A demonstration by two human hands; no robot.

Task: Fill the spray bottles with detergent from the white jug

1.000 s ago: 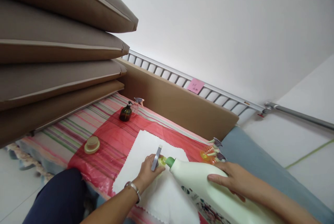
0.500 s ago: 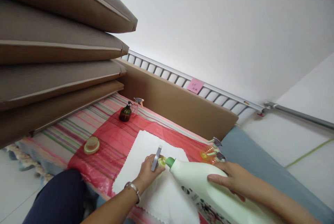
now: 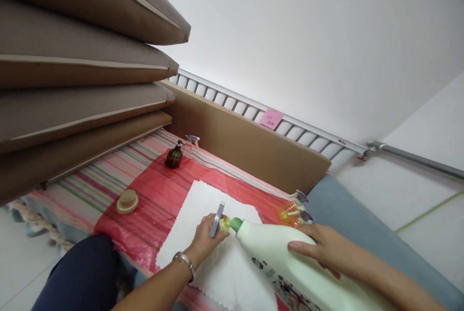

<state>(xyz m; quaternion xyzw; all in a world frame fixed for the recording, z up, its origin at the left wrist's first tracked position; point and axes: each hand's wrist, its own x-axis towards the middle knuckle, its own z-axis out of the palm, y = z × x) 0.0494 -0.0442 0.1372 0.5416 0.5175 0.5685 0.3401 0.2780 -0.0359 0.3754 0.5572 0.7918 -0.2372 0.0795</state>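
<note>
My left hand (image 3: 208,237) is closed around a small see-through yellowish spray bottle (image 3: 225,224) above the white cloth. A grey spray head (image 3: 218,219) stands up at its fingers; whether it is joined to the bottle is hidden. My right hand (image 3: 319,245) grips a large pale green detergent bottle (image 3: 279,248), tilted down to the left. Its green spout (image 3: 236,224) meets or nearly meets the small bottle's mouth; I cannot tell whether liquid flows. The white cloth (image 3: 195,204) with a scalloped edge lies under both.
Red plastic sheeting (image 3: 152,195) covers a striped cloth. At the back stand a dark pump bottle (image 3: 174,157) and a pink spray bottle (image 3: 187,150). Orange and yellow spray bottles (image 3: 286,213) sit right. A round yellowish lid-like object (image 3: 127,201) lies left, near stacked cushions (image 3: 87,103).
</note>
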